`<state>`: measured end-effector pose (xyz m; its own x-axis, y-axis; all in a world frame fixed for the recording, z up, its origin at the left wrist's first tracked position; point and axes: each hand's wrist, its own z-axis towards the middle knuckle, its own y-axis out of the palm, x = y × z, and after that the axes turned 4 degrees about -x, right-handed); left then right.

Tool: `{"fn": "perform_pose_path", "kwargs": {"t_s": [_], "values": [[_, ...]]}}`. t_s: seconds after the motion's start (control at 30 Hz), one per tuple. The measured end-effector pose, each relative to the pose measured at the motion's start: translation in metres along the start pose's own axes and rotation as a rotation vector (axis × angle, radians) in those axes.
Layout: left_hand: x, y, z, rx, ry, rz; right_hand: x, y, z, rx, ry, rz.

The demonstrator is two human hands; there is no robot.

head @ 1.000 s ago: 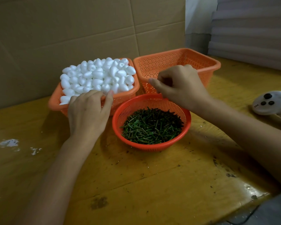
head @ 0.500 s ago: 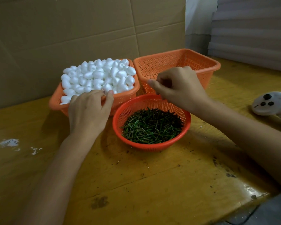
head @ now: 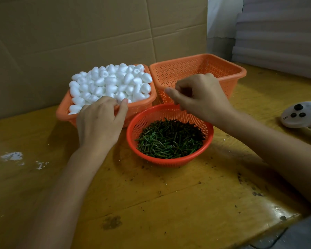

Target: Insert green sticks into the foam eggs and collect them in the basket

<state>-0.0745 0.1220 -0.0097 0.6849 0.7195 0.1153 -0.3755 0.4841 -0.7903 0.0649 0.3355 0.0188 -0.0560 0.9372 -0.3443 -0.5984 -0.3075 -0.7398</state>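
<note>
L hand [head: 101, 123] sits at the near edge of the left basket [head: 136, 108], fingers curled onto the foam eggs [head: 111, 81]; can't tell if it holds one. Eggs are white, matte, heaped. Centre: round basket [head: 169, 162] of short green sticks [head: 169, 139]. R hand [head: 199, 99] is over its far rim, fingers bunched; can't tell what I'm pinching. Behind it: rect. basket [head: 196, 69]. Worn yellow table [head: 169, 203], cardboard wall [head: 79, 33] at the back, white controller [head: 302, 114] on the right.

A piecework workshop: stained wooden bench [head: 169, 203], cardboard backing [head: 79, 33], foam eggs [head: 111, 83] and green sticks [head: 169, 139] in bulk.
</note>
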Motion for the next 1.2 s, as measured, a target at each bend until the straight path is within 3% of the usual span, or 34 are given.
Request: {"fn": "perform_pose_path", "kwargs": {"t_s": [0.37, 0.83, 1.2], "values": [[-0.0013, 0.0041, 0.0002, 0.02, -0.02, -0.021, 0.0003, 0.0008, 0.0013, -0.004, 0.0, -0.03], [-0.0002, 0.0015, 0.0003, -0.004, 0.098, -0.018, 0.0011, 0.0016, 0.0012, 0.011, -0.003, -0.024], [-0.0024, 0.0038, 0.0025, -0.029, 0.054, -0.035, -0.0008, 0.0006, 0.0015, 0.0, 0.002, -0.027]]}}
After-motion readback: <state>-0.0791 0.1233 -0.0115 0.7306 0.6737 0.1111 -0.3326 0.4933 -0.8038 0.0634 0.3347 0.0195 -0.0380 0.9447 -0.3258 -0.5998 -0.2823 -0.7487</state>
